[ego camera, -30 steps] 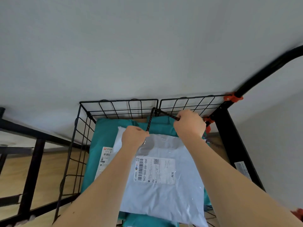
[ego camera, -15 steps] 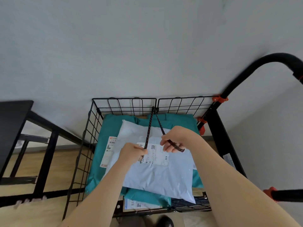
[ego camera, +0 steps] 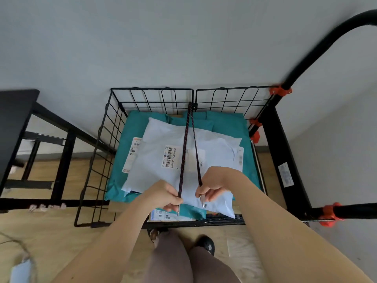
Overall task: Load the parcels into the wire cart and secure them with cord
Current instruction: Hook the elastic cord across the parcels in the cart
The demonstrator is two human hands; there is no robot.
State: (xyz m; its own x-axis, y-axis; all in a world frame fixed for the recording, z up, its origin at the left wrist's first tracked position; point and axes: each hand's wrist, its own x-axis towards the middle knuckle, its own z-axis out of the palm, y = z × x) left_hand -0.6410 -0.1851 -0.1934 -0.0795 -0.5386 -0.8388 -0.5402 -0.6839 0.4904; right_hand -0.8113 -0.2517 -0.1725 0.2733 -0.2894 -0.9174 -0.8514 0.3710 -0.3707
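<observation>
Top of the wire cart [ego camera: 152,89] is wide open, room to come straight down. Two taut strands of cord [ego camera: 184,152] cut across the middle over the pale mailer [ego camera: 151,176], only a slim gap between them. Mesh walls close the left and far sides, the black upright frame [ego camera: 271,144] blocks the right, the desk [ego camera: 14,119] crowds the left outside
</observation>
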